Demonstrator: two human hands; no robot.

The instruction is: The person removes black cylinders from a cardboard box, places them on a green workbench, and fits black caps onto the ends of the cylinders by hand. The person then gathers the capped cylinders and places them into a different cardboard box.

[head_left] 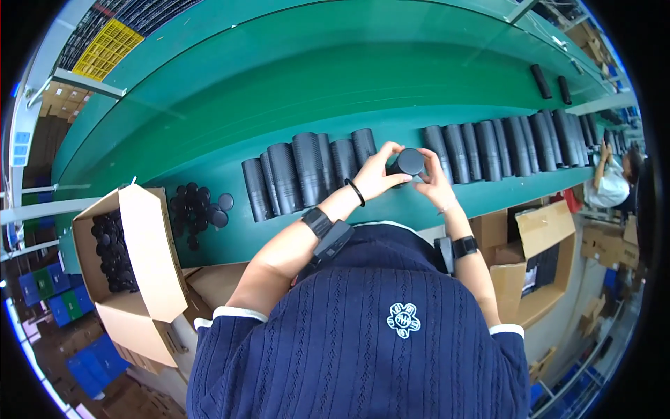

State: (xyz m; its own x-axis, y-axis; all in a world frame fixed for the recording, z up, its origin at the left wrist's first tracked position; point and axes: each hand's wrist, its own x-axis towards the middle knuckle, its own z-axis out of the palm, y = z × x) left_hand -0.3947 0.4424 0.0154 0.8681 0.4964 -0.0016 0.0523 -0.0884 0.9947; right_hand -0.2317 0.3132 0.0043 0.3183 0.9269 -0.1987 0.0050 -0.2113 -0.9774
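Between my hands is a black tube, its round black cap (410,161) facing up at me; most of the tube's body is hidden below the cap. My left hand (378,173) is closed around its left side, fingers at the far edge and thumb at the near edge. On the other side, the fingers of my right hand (435,183) grip the cap's right edge. Just left of my hands, several black ribbed tubes (306,171) lie side by side on the green work surface (335,220). A longer row of similar black tubes (492,150) extends to the right.
Loose round black caps (199,206) lie at the left, beside an open cardboard box (150,244) holding many more. Two black tubes (541,82) rest on the far green belt (391,73). Another open box (551,234) stands below right. A person (608,181) works farther right.
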